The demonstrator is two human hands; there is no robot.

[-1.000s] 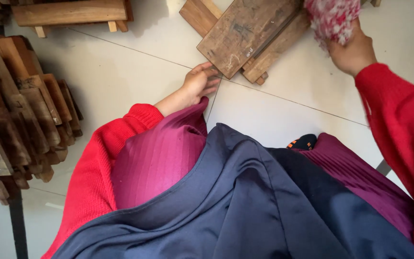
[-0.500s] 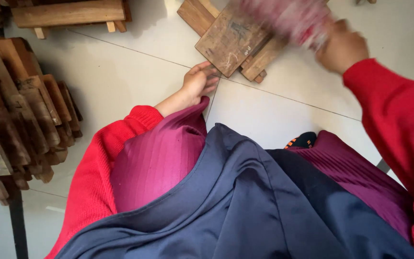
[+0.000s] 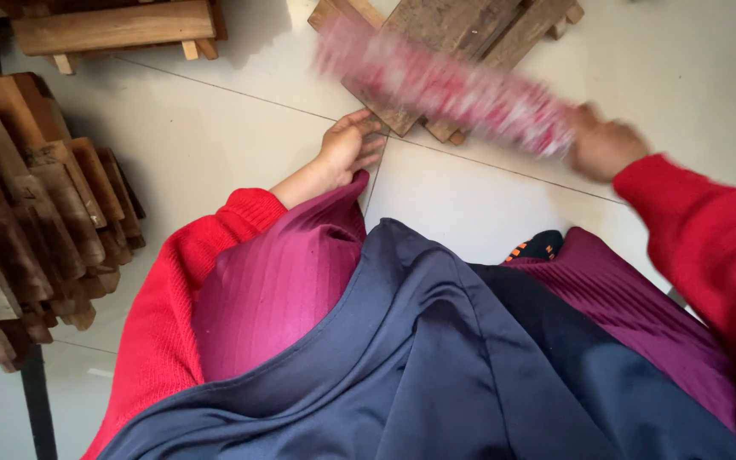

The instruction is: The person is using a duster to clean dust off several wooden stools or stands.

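Cloth (image 3: 449, 85), pink patterned, is looking soft and light; we're gripping one end in right hand (image 3: 602, 149), left hand (image 3: 347, 149) bracing wooden board (image 3: 449, 34), fingers spread.

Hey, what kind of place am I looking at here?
Probably a small woodworking or craft workshop, worked at floor level. A stack of carved wooden pieces stands on the pale tiled floor, the left hand steadies a wooden board frame, and the right hand sweeps a red-and-white cloth over it.
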